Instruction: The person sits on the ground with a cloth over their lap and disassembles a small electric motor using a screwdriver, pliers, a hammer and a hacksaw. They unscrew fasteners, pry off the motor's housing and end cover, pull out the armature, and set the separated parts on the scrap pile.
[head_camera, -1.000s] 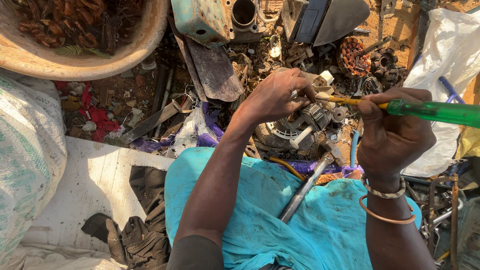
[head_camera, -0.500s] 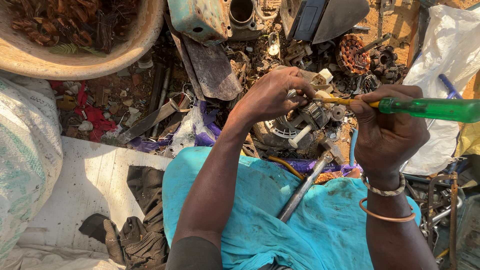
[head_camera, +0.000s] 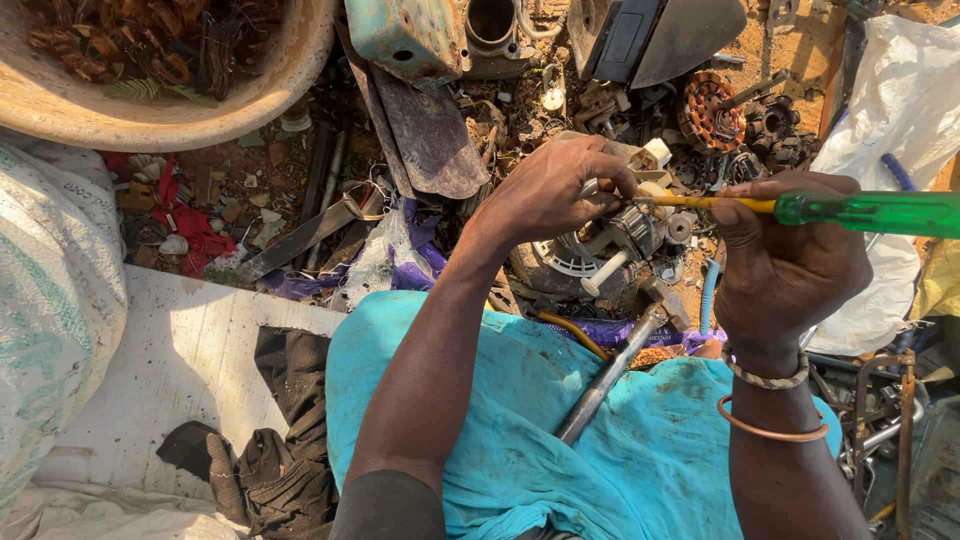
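Observation:
My left hand (head_camera: 550, 195) grips a small grey and white motor assembly (head_camera: 615, 240) held over a heap of scrap. My right hand (head_camera: 785, 265) holds a screwdriver (head_camera: 860, 212) with a green clear handle and a yellow shaft. Its tip points left into the motor part, just under my left fingers. A hammer (head_camera: 615, 370) with a metal handle lies across my lap on turquoise cloth (head_camera: 560, 440). Bracelets sit on my right wrist.
A large tan basin (head_camera: 240, 100) of copper windings sits top left. Rusty metal plates (head_camera: 430, 135), a blue-green casing (head_camera: 410, 35) and motor rotors (head_camera: 710, 110) lie on the dirt. White sacks stand at left (head_camera: 50, 300) and right (head_camera: 890, 110). A white board (head_camera: 170, 370) lies lower left.
The screwdriver has shifted slightly at the motor part; both hands stay in nearly the same place.

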